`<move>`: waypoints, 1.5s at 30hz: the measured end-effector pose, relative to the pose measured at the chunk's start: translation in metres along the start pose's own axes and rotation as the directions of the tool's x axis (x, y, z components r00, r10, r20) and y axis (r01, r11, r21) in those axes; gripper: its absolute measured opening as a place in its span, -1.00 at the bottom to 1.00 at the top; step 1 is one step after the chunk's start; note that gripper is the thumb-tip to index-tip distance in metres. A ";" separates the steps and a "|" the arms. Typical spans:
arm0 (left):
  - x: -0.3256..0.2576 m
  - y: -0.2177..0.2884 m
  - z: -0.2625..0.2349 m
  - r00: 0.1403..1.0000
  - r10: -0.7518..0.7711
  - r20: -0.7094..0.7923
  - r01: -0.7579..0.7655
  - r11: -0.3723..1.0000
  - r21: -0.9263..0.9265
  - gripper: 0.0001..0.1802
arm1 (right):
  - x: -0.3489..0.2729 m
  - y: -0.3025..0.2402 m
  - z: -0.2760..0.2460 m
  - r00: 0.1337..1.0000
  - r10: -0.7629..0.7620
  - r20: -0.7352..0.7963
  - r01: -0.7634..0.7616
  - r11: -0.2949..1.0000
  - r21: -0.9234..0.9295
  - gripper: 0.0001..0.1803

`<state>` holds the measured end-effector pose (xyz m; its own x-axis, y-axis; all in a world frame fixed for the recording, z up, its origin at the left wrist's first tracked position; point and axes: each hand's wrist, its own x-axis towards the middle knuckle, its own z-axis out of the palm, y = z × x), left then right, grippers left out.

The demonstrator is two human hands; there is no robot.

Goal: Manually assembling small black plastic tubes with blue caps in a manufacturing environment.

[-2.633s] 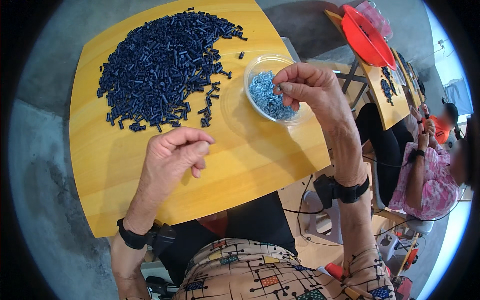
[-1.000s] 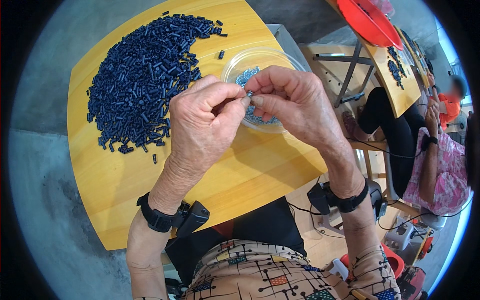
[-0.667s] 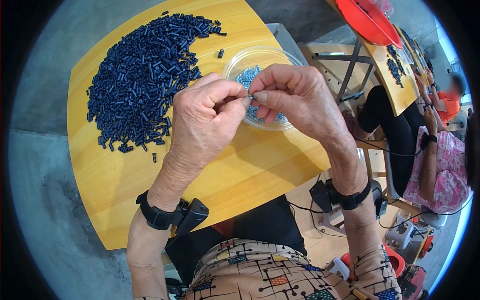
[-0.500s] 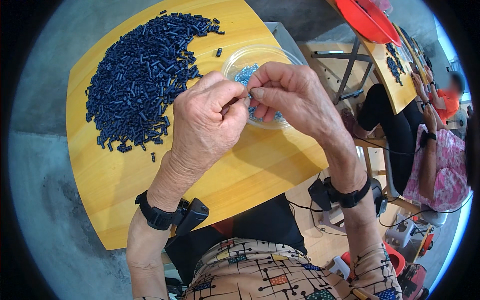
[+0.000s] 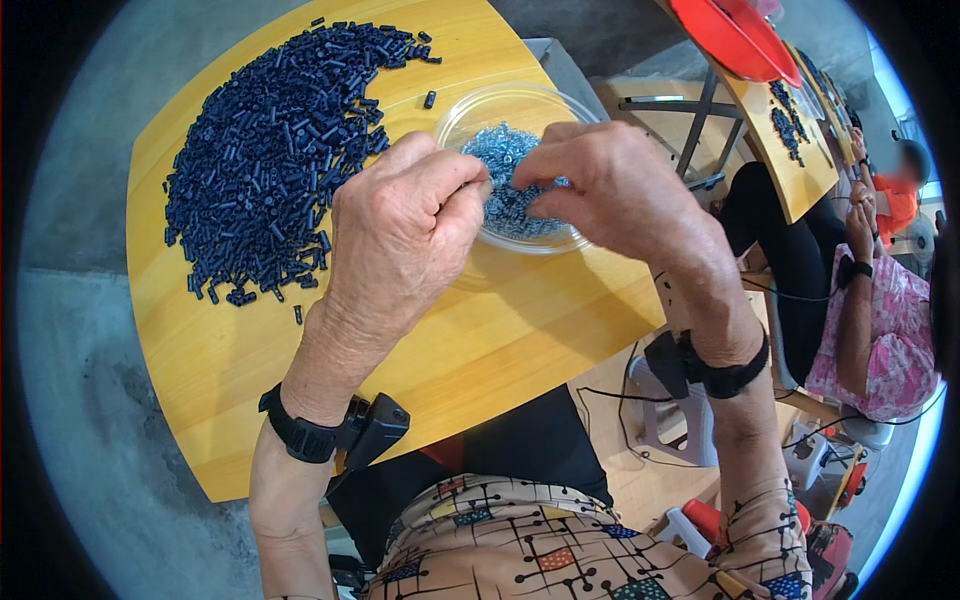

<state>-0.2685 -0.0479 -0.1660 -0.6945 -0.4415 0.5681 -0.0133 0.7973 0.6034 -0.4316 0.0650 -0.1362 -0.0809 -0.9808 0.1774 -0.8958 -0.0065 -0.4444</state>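
From the head view, the work looks far from finished, as a judgement: a large heap of dark blue plastic pieces (image 5: 275, 150) lies spread over the far left of the yellow wooden bench (image 5: 470, 350), a few strays at its near edge, and no separate pile of finished pieces shows anywhere on the bench. The clear round dish (image 5: 515, 165) at the far right of the bench holds plenty of small silvery screws (image 5: 505, 150). The left hand (image 5: 400, 230) and the right hand (image 5: 610, 190) meet fingertip to fingertip just above the dish; both are pinched shut, but whatever small part sits between them is hidden by the fingers, so I cannot tell what each one grips. The heap lies to the left of the left hand, apart from it; the dish lies directly under both hands. Both wrists wear black bands. At the right, another person in pink (image 5: 870, 320) sits at a second bench (image 5: 790, 130) with similar dark pieces.
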 end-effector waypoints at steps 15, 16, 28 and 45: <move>0.015 -0.012 -0.019 0.979 0.121 0.162 -0.131 0.990 0.050 -0.85 | 0.013 0.000 0.010 0.995 0.030 0.093 -0.026 0.999 -0.043 -0.91; 0.016 -0.015 -0.020 0.968 0.156 0.198 -0.169 0.984 0.050 -0.85 | 0.013 0.000 0.009 0.995 0.031 0.095 -0.027 0.999 -0.041 -0.91; 0.032 -0.033 -0.019 0.941 0.239 0.239 -0.249 0.969 0.009 -0.88 | 0.010 -0.009 0.005 0.969 -0.056 0.242 0.105 0.975 -0.196 -0.82; -0.002 0.006 -0.033 0.894 -0.331 0.303 0.449 0.659 -0.603 -0.87 | 0.000 -0.012 -0.006 0.913 0.386 0.133 -0.281 0.357 0.891 -0.82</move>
<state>-0.2440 -0.0559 -0.1452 -0.8340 -0.5342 0.1381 0.1133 0.0792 0.9904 -0.4239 0.0661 -0.1253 -0.3616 -0.9238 -0.1263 0.0921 0.0994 -0.9908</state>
